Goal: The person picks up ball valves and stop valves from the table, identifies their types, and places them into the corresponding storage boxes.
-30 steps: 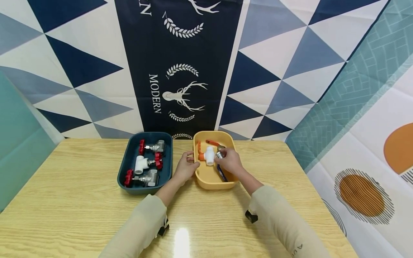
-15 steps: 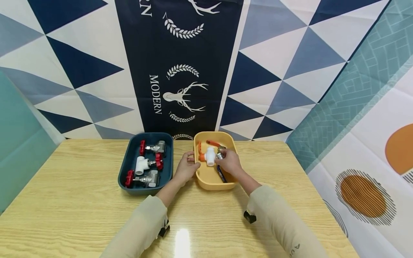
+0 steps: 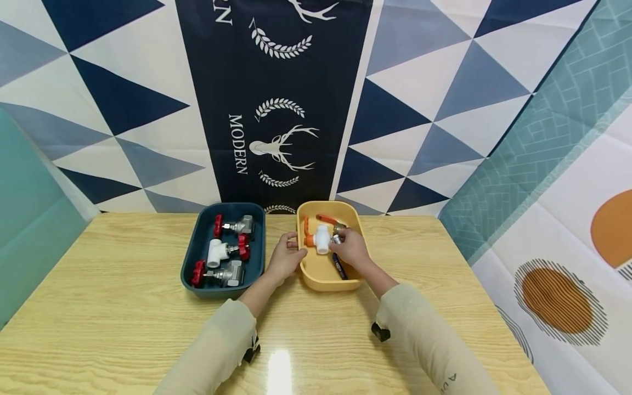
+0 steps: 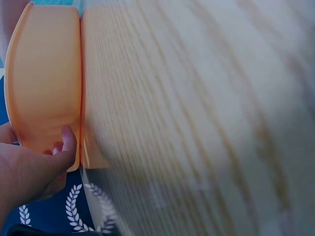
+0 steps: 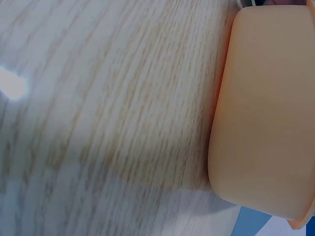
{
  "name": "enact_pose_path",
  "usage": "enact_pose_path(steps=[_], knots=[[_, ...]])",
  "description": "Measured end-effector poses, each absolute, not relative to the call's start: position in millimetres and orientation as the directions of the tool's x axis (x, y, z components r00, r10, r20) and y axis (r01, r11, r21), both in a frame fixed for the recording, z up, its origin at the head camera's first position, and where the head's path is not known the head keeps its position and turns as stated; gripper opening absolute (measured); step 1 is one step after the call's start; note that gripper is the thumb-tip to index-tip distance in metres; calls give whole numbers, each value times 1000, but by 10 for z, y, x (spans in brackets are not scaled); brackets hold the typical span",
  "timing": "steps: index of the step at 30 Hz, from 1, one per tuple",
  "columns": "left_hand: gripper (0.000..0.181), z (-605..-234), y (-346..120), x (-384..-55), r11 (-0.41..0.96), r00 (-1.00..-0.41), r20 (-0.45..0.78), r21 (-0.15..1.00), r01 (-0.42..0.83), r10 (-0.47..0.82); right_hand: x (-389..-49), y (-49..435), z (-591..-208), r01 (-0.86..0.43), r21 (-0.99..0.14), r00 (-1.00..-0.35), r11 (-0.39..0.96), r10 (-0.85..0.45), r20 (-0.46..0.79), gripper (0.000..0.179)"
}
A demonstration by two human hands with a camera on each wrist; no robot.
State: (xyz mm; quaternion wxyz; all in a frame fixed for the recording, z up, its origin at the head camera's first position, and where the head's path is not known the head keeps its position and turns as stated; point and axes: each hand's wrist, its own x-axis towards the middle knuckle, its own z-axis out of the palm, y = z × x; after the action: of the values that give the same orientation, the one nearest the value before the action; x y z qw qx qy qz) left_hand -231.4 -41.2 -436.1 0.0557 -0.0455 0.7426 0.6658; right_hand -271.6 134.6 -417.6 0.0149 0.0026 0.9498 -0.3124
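Note:
In the head view, a yellow plastic bin point(image 3: 323, 285) holds several valves. My left hand point(image 3: 285, 257) grips its left rim, thumb over the edge and fingers against the outer wall; the left wrist view shows this hand point(image 4: 34, 169) at the bin's side point(image 4: 47, 78). Inside the bin, my right hand point(image 3: 353, 249) pinches a silver ball valve with a dark blue lever point(image 3: 339, 266), partly covered by the fingers. A white plastic valve with an orange handle point(image 3: 322, 240) lies just left of those fingertips. Behind them rests a valve with a red-orange lever point(image 3: 327, 220).
A dark blue bin point(image 3: 217, 293) stands to the left with two metal valves point(image 3: 242, 225) and a white one point(image 3: 215, 253), all with red knobs. Both bins sit near the back edge of the wooden table point(image 3: 148, 329), before a patterned cloth point(image 3: 276, 109).
My right forearm has shifted slightly left, and the blue lever has turned a little under the fingers. The left hand and both bins stay in place.

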Motion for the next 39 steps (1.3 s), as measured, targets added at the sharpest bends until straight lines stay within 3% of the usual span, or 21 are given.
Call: enact_pose_path(steps=[39], knots=[[53,-4371,-415,-2324,122,-991,-135,983,-134,-5,-2720,1313,-4226,26,-486,-998,873,-2,-57,49]])
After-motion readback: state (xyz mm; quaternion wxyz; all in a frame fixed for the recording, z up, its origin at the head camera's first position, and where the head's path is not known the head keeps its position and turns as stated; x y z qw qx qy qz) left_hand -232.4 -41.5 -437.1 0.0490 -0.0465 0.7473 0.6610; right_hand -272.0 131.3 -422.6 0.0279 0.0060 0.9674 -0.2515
